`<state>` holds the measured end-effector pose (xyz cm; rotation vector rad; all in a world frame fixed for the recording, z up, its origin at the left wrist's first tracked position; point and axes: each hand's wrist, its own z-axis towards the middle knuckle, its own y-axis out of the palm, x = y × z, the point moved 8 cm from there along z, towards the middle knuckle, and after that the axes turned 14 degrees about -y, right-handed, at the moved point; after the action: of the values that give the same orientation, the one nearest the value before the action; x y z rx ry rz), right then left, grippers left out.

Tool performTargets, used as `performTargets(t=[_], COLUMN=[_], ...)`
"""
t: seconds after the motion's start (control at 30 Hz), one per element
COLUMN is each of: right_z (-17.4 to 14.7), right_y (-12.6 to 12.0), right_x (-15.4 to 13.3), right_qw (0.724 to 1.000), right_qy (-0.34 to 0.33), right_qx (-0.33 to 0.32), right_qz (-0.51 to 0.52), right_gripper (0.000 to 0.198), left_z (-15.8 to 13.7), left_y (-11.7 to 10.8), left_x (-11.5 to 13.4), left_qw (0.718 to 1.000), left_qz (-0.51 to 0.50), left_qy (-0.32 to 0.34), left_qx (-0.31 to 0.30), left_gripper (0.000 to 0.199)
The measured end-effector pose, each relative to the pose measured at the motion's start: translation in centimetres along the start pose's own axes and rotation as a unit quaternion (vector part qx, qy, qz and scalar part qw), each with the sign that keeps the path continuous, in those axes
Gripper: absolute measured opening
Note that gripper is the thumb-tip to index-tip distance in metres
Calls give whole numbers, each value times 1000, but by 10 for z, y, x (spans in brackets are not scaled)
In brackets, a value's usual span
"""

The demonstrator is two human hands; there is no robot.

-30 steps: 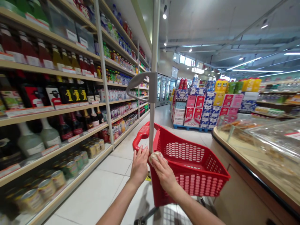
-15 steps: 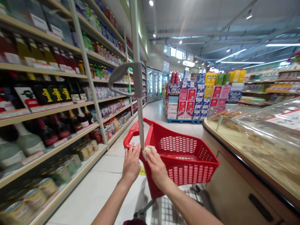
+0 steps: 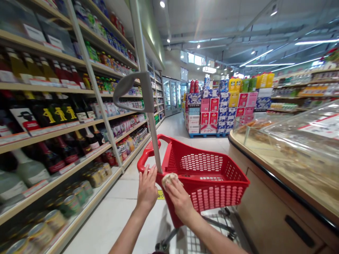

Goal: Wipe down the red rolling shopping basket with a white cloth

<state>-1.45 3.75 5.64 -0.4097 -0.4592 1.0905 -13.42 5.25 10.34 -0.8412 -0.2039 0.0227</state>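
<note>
A red plastic shopping cart (image 3: 219,192) with a perforated basket stands in front of me. My left hand (image 3: 147,188) lies with fingers stretched out on the near corner of its red handle (image 3: 143,160). Pressed under the fingers of my right hand (image 3: 180,201) is a crumpled off-white cloth (image 3: 171,179), against the cart's near rim just right of the pole's foot. A grey metal pole (image 3: 151,132) rises from that corner and carries a grey plastic loop handle (image 3: 147,91). The palms of both hands are hidden.
Shelves of bottles and cans (image 3: 103,120) line the left side. At the right stands a display counter (image 3: 265,169) with a clear cover, close to the cart. Stacked drink cartons (image 3: 209,113) on a blue pallet (image 3: 203,135) stand ahead, with glass-door fridges (image 3: 171,93) farther back.
My right hand and the cloth have slid slightly down and away from the pole's foot. The pole and its loop handle appear farther left and more tilted. My left hand stays at the handle.
</note>
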Motion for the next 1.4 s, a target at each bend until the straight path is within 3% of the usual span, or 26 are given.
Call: performTargets(t=[0.13,0.3,0.4,0.53,0.63,0.8,0.87,1.03,1.17,1.23,1.4], right_z=[-30,16,17,-43,-67,-47,-61,-120,-105,-106,-153], right_y=[-1,-27,-22,-36,-49,-33,-44,-89,-65,-64,-113], right_x=[-8,19,43,83,94,78,91,134,113,110,143], right_qw=[1000,996,995,984,972,984,980,938,968,972,927], right_qy=[-2,79,89,144,190,148,160,273,186,167,294], right_qx=[-15,44,14,-4,3,-61,-67,-33,-72,-83,-37], right_qz=[14,-14,-38,-104,-141,-81,-102,-209,-152,-140,-232], right_gripper=[40,45,46,53,57,59,59,59,52,50,51], left_z=[-2,-8,-10,-13,-18,-26,-27,-27,-38,-43,-52], left_y=[-3,-24,-12,15,24,32,33,42,65,73,80], left_x=[0,21,53,69,77,92,92,104,142,151,147], left_qw=[1000,992,996,997,996,996,996,996,988,984,984], left_qz=[10,-21,-20,32,48,39,33,33,33,36,39], left_qy=[13,-17,50,65,58,77,80,70,104,109,114], left_qx=[19,125,65,-36,-41,-36,-38,-46,-108,-133,-130], left_gripper=[62,58,55,54,53,55,57,55,52,53,56])
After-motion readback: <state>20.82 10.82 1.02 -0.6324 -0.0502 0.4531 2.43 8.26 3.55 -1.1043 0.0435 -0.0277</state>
